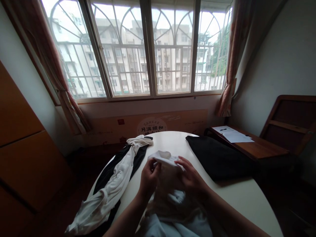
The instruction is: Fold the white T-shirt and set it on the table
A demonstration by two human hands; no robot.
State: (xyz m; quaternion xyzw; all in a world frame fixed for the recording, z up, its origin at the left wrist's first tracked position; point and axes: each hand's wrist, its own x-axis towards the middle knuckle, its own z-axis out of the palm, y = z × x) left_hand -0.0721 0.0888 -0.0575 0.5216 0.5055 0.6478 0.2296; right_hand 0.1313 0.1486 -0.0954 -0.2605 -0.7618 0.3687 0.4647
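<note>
My left hand [150,172] pinches the white cloth [168,164] between my 2 hands, apparently to hold its edge up. My right hand [191,176] has fingers parted there; I cannot tell whether it pinches. Black cloth [219,158] lies farther right, presumably for clearance.

Daylight from barred window [148,49], glare up top; foreground dim, lower corners dark; held white cloth [169,184] perhaps slightly blurred.
</note>
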